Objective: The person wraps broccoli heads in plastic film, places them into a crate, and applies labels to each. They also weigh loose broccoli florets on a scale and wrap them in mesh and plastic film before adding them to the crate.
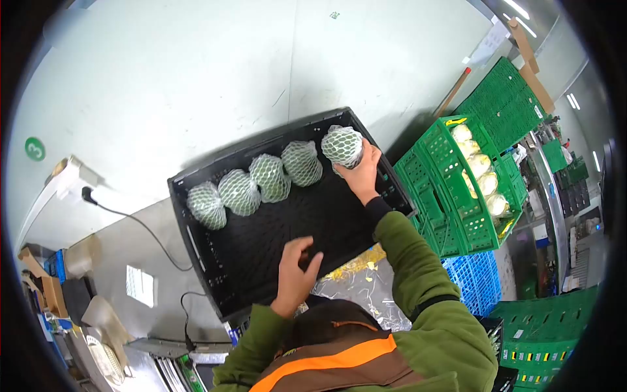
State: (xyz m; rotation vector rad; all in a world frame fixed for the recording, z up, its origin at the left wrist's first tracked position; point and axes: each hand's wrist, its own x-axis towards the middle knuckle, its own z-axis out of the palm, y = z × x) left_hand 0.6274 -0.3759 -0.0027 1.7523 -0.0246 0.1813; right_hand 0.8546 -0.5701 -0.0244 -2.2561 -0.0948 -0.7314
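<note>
A black plastic crate [287,232] lies in front of me against the wall. At its far right corner my right hand [360,175] is closed round a green fruit in a white foam net [342,145]. Several more round green fruits in the same nets stand in a row along the far side, among them one beside the held one [302,163] and one at the left end [206,205]. My left hand [298,276] hovers over the crate's near part, fingers and thumb apart, holding nothing.
Green crates [450,202] stand stacked at the right, the top one with pale vegetables [480,166]. A blue crate [473,281] sits below them. Black cables [147,230] run down left of the black crate. Yellowish scraps [356,264] show past its near edge.
</note>
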